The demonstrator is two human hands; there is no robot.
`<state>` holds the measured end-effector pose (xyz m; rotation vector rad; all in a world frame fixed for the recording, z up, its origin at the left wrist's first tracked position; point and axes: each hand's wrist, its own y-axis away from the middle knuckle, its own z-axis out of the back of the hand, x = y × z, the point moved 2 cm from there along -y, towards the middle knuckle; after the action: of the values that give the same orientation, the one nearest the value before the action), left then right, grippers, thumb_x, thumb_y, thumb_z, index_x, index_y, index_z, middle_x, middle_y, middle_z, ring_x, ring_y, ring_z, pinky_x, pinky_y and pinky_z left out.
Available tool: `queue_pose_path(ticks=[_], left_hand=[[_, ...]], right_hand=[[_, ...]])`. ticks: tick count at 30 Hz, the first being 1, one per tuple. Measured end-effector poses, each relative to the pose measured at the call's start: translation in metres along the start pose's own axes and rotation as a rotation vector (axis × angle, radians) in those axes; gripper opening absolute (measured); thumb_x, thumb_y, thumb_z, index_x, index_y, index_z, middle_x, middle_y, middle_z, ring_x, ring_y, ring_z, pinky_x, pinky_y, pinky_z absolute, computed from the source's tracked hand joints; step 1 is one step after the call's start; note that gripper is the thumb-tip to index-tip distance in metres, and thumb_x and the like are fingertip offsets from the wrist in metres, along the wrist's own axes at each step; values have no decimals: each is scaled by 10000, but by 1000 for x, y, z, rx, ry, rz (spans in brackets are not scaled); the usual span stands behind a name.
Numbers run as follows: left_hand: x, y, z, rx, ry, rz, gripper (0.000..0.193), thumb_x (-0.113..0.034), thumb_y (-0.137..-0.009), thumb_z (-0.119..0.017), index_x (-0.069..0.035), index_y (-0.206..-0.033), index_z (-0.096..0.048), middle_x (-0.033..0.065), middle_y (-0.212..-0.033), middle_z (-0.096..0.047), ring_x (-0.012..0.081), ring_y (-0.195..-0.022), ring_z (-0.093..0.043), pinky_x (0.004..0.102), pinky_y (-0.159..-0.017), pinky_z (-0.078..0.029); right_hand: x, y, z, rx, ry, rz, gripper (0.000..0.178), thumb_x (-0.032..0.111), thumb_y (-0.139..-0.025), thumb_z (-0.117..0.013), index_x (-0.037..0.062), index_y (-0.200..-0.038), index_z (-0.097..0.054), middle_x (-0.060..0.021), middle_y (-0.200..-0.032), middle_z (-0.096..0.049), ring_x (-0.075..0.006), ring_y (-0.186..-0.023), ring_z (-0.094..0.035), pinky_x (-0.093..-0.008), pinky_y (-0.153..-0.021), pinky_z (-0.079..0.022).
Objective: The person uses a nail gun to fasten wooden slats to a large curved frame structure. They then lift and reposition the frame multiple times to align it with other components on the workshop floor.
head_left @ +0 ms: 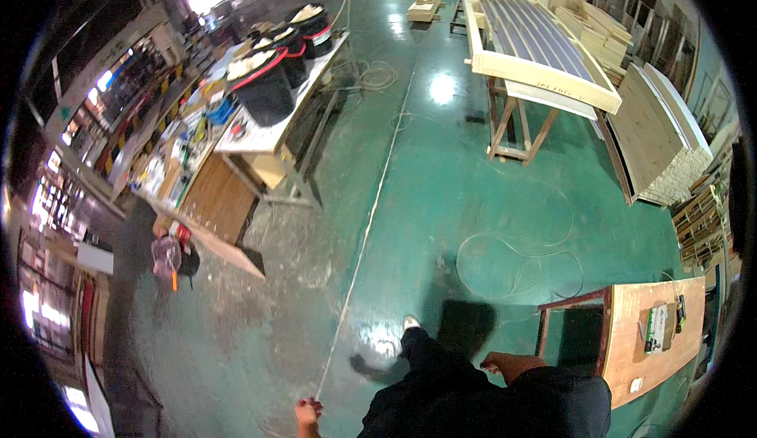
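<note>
At the lower edge, my left hand (309, 411) hangs low with its fingers curled in, and I see nothing in it. A pale line (367, 229) on the green floor runs up from beside that hand into the distance. My right hand (494, 362) is by my right thigh, its fingers bent together, with no object visible in them. Nearest to it is a low wooden-topped table (643, 300) with a dark red frame, apart from the hand. On that tabletop rests a small green and white box (656, 329). My shoe (411, 323) shows ahead on the floor.
On the left, a workbench (315, 71) bears several black buckets (264, 91), beside a cluttered table (185, 150). A slatted wooden frame (544, 63) lies on trestles ahead right, near stacked boards (658, 138). A thin hose or cable (512, 241) loops across the floor.
</note>
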<state>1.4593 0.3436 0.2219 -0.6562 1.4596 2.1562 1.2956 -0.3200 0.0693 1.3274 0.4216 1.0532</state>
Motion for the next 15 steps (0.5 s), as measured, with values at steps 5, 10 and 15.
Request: queue_pose_path(ticks=[5, 10, 15], left_hand=[[-116, -55, -164, 207, 0, 87, 163, -241, -1001, -618, -106, -1087, -585, 72, -902, -708, 244, -807, -696, 429, -604, -492], [-233, -172, -292, 1096, 393, 628, 185, -247, -995, -609, -108, -1117, -597, 55, -1009, -709, 246, -892, -696, 420, -680, -532], [-373, -285, -413, 570, -737, 152, 227, -265, -1011, -561, -71, -1097, -641, 110, -982, -717, 291, -844, -697, 472, -686, -546]], right_hand=[[18, -62, 211, -84, 561, 181, 432, 60, -817, -675, 95, -1246, -711, -164, -983, -758, -383, -751, -712, -483, -645, -562], [74, -102, 453, -575, -741, 335, 290, 285, -877, -717, 150, -1133, -701, -119, -980, -719, -316, -881, -690, -461, -746, -555], [126, -95, 646, -608, -533, 168, 324, 320, -975, -670, 26, -1101, -720, -108, -912, -739, -236, -835, -724, -427, -763, -572]])
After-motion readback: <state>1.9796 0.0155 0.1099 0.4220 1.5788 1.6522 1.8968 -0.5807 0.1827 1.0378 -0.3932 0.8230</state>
